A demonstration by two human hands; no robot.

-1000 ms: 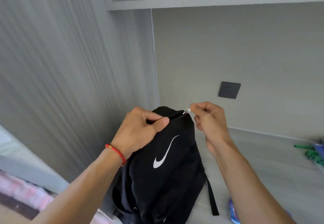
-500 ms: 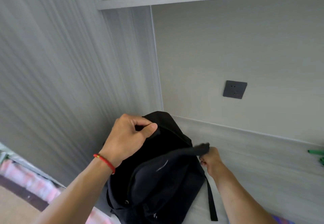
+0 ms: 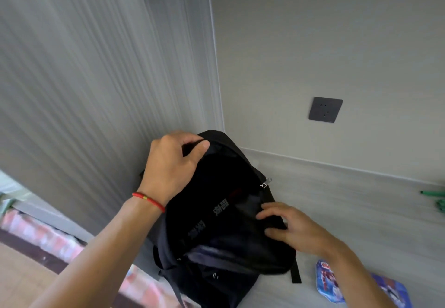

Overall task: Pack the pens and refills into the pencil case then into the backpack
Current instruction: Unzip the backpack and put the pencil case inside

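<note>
In the corner where the grey panelled side wall meets the back wall, a black backpack [image 3: 216, 211] stands on the pale wood-grain desk [image 3: 361, 211], its main compartment unzipped and gaping so the dark inside and a label with white characters show. The person's left hand [image 3: 173, 165], a red cord bracelet [image 3: 149, 200] on its wrist, grips the top rim of the bag with fingers curled over the fabric and thumb pressed against it, holding the mouth up. The right hand [image 3: 296, 230] lies at the right edge of the opening with fingers stretched out nearly straight on the fabric, grasping nothing. A blue printed pencil case [image 3: 327, 281] lies flat on the desk just right of the backpack, partly hidden under the right forearm. A dark wall socket [image 3: 325, 109] sits on the back wall above. A silver zipper pull [image 3: 266, 183] hangs at the right side of the opening. Green pens [image 3: 433, 193] lie at the far right edge of the desk, well apart from the bag.
</note>
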